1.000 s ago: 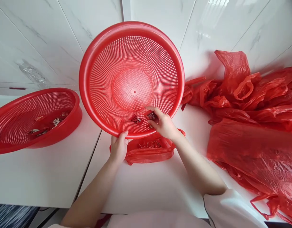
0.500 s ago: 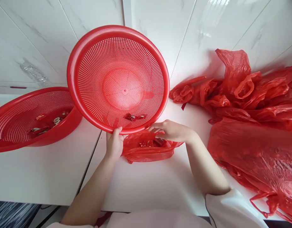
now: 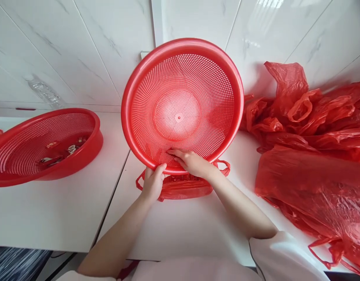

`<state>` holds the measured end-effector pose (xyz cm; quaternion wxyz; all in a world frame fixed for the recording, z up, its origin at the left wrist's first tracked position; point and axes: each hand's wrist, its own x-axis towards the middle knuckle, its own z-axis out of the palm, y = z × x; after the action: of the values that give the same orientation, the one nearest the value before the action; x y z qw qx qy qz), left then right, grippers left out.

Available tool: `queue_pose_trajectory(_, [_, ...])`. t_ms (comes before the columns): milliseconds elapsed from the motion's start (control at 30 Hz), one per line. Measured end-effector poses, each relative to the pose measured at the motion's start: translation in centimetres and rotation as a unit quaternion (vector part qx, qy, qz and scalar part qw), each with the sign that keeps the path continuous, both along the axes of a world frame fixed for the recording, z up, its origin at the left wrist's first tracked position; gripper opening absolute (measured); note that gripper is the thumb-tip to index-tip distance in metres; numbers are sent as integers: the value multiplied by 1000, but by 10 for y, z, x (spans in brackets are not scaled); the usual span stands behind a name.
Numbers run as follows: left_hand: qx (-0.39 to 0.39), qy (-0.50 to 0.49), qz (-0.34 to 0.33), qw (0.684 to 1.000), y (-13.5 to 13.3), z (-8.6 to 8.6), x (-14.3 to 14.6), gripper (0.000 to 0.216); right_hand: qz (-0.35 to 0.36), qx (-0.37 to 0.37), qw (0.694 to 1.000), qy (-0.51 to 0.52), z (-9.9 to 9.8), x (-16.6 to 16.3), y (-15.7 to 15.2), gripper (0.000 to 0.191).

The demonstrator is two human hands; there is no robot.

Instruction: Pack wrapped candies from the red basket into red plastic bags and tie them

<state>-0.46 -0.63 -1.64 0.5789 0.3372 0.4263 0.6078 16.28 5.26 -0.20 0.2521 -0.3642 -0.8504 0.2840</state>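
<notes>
A round red perforated basket [image 3: 182,78] is tilted up on edge over a small red plastic bag [image 3: 186,188] lying on the white counter. My left hand [image 3: 153,182] grips the basket's lower rim. My right hand [image 3: 191,162] reaches inside the basket at its lowest part, fingers curled against the mesh; what lies under them is hidden. The small bag holds several small wrapped pieces, seen through its mouth below the basket rim.
A second red basket [image 3: 89,144] sits on the counter at the left with several small wrapped pieces inside. A heap of red plastic bags [image 3: 314,156] covers the right side. A white tiled wall stands behind. The counter's front edge runs near my body.
The tilted basket swung to the right. My right hand left the small bag's mouth and went back inside the basket. The wrapped pieces seen in the basket earlier no longer show.
</notes>
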Motion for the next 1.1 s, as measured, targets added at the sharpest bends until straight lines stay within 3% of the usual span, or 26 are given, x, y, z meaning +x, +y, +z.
queue_pose_trajectory(133, [15,-19,0,1000,7,4,-5,34,73,4,997,17,10,3,-1,43])
queue_pose_trajectory(333, [30,-32,5,999,15,7,-11,45,165,-27,986,29,18,14,2,50])
queue_pose_trajectory(467, [37,-35,13,999,18,10,-15,47,131,-46,988,63,27,18,0,43])
queue_pose_trajectory(667, [75,-22,50,996,27,9,-29,41,149,-103,981,67,45,27,-8,36])
queue_pose_trajectory(800, [86,-12,89,992,32,8,-37,39,106,-95,990,13,37,21,-9,32])
queue_pose_trajectory(967, [86,-9,102,991,32,12,-39,36,36,-99,994,-38,17,15,-6,42])
queue_pose_trajectory(1100, [69,-13,115,991,32,13,-39,36,-20,-78,995,-57,17,24,-4,45])
